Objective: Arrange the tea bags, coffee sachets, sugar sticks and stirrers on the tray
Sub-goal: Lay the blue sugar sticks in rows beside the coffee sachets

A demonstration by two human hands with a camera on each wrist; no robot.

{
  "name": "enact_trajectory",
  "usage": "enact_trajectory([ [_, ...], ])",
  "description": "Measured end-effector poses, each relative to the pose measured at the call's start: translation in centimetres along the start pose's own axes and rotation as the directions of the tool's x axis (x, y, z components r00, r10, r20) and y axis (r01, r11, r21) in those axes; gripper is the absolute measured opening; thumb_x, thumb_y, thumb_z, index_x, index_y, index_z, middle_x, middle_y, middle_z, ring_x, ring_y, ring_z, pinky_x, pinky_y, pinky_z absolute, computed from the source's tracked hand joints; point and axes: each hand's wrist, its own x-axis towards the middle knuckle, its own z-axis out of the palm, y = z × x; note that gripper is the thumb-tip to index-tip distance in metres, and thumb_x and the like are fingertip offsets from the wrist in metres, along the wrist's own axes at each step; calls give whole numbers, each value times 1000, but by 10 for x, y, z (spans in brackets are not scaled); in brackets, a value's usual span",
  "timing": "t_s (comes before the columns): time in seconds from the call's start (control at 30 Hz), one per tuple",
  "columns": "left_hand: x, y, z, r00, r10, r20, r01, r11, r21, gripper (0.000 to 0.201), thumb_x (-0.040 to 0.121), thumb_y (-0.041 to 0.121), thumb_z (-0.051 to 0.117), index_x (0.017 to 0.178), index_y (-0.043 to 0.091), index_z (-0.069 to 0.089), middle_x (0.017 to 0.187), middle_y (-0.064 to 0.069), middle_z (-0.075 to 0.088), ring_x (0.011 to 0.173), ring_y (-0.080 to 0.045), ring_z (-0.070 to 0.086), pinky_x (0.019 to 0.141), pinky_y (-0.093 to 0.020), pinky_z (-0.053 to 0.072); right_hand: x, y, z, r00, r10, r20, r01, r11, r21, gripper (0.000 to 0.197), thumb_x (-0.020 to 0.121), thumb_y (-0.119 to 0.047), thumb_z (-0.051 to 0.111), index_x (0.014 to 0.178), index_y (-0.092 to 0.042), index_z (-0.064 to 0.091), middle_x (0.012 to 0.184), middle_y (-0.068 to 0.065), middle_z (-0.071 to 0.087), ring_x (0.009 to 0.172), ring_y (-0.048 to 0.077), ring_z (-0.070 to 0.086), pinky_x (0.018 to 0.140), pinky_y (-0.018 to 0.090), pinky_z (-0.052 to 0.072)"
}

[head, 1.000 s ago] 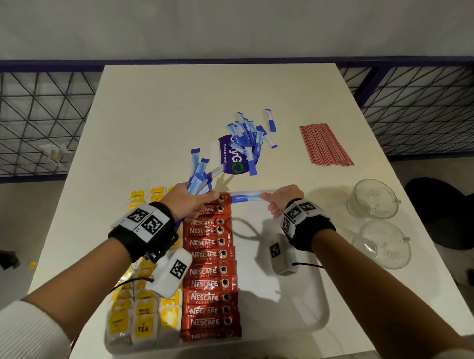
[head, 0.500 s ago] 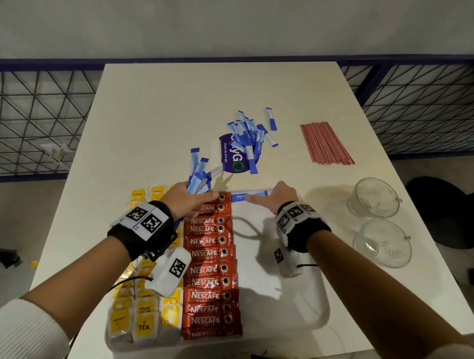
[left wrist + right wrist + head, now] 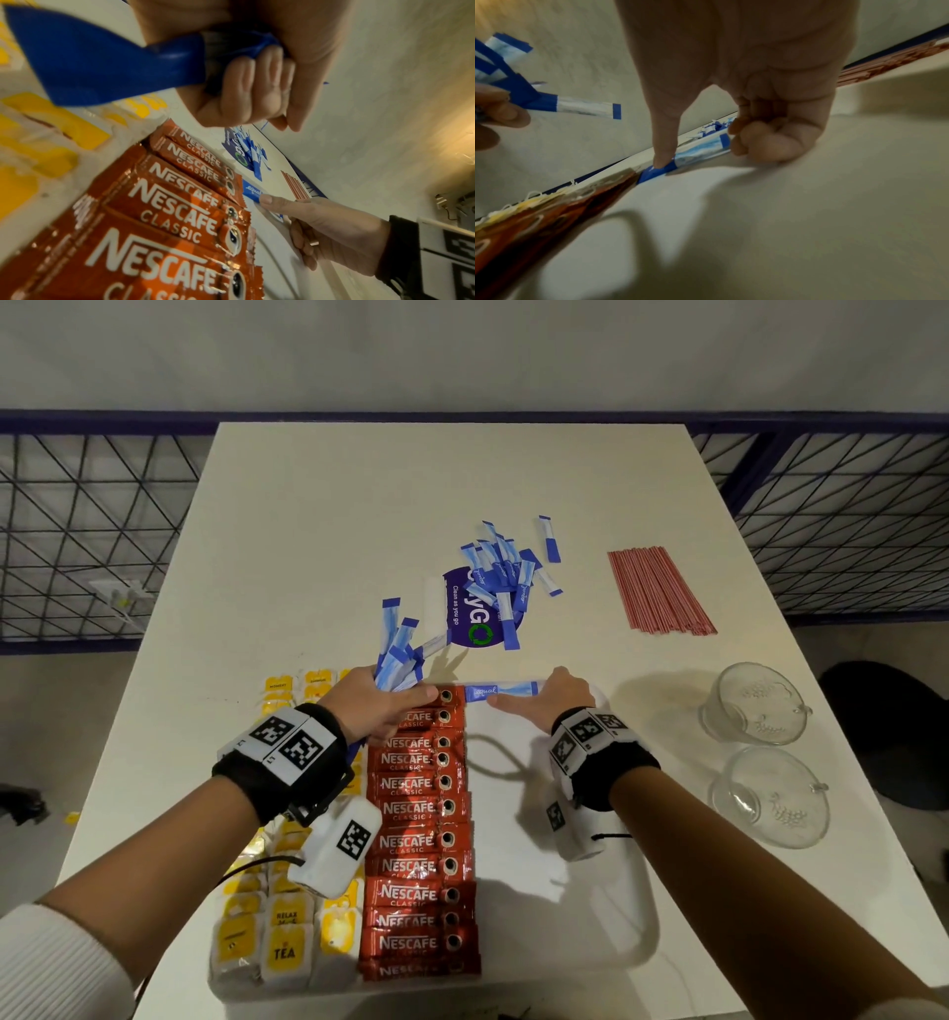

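one sugar stick laid at the tray's far edge, a bundle in the other hand

the white tray (image 3: 624, 945) sits at the near edge of the table (image 3: 318, 546). along its left side run columns of yellow tea bags (image 3: 284, 952); beside them, down the middle, a column of red coffee sachets (image 3: 418, 839) lies overlapping. the tray's right part holds only 1 blue-and-white sugar stick (image 3: 500, 689), lying crosswise at the far edge, its left end just beside the top sachet.

the right hand (image 3: 557, 698) rests on the tray floor at that stick: its thumb is stretched out and presses the stick's blue end (image 3: 654, 171), while the other fingers (image 3: 765, 142) are curled at the stick's right end. they are folded in, holding nothing i can make out.

the left hand (image 3: 377, 706) hovers over the top sachets, fist closed round a bundle of sugar sticks (image 3: 398, 654) that fans out toward the far side.

beyond the tray, loose sugar sticks (image 3: 506, 570) lie heaped on a purple sticker (image 3: 464, 618) mid-table. the red stirrers (image 3: 657, 588) lie in a flat row toward the right edge, and 2 glass cups (image 3: 755, 703) stand near the right edge, beside the tray.
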Motion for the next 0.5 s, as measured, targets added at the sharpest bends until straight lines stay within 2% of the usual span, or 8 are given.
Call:
enact_trajectory([
  [0.1, -2, 2, 1, 1000, -2, 23, 2, 1000, -7, 30, 84, 25, 66, 67, 15, 43, 36, 8, 38, 32, -6, 30, 35, -16, 29, 0, 4, -5, 999, -31, 19, 30, 999, 34, 78, 64, -68, 67, 112, -10, 48, 99, 5, 56, 99, 25, 58, 84, 35, 48],
  [0.2, -3, 2, 4, 999, -2, 47, 2, 1000, 13, 29, 85, 23, 66, 68, 14, 44, 38, 8, 37, 31, -6, 29, 34, -16, 28, -6, 7, -11, 994, -109, 21, 106, 987, 125, 44, 73, -55, 68, 80, -20, 43, 80, -1, 51, 88, 28, 61, 78, 39, 52],
  [0.23, -3, 3, 5, 998, -5, 66, 4, 1000, 19, 27, 84, 22, 66, 71, 13, 45, 38, 8, 37, 31, -6, 28, 34, -16, 27, -9, 8, -13, 988, -152, 11, 148, 973, 176, 37, 77, -50, 67, 77, -23, 43, 76, -4, 50, 85, 27, 62, 78, 39, 53],
  [0.27, -3, 4, 8, 996, -12, 89, 10, 1000, 27, 25, 84, 21, 67, 74, 12, 46, 38, 8, 36, 31, -6, 28, 34, -16, 27, -13, 6, -16, 979, -202, 9, 194, 952, 237, 28, 79, -45, 66, 81, -24, 47, 75, -6, 50, 84, 25, 60, 78, 38, 53],
  [0.33, -4, 5, 13, 991, -30, 131, 23, 998, 58, 24, 83, 19, 68, 74, 13, 46, 37, 8, 37, 31, -7, 28, 35, -16, 27, -26, 0, -25, 943, -330, 40, 287, 869, 403, 19, 85, -31, 64, 102, -26, 56, 81, -5, 52, 86, 21, 56, 72, 32, 51],
  [0.4, -4, 8, 19, 985, -45, 167, 29, 995, 96, 29, 83, 18, 69, 67, 14, 44, 36, 8, 37, 31, -7, 29, 37, -16, 27, -35, -7, -33, 895, -434, 105, 315, 780, 540, 36, 88, -18, 61, 121, -29, 53, 104, -2, 50, 93, 19, 54, 64, 23, 48],
  [0.43, -4, 9, 22, 980, -48, 192, 29, 994, 102, 31, 82, 18, 69, 66, 15, 43, 37, 8, 37, 32, -7, 29, 37, -16, 27, -38, -11, -38, 878, -459, 137, 308, 760, 572, 43, 88, -14, 61, 126, -31, 51, 115, -3, 46, 100, 19, 54, 65, 20, 48],
  [0.5, -4, 12, 26, 969, -56, 241, 36, 996, 85, 30, 82, 16, 68, 66, 14, 43, 39, 7, 36, 33, -7, 28, 37, -16, 27, -40, -14, -42, 855, -488, 176, 291, 732, 616, 44, 87, -10, 61, 122, -35, 52, 121, -3, 44, 106, 19, 54, 72, 24, 52],
])
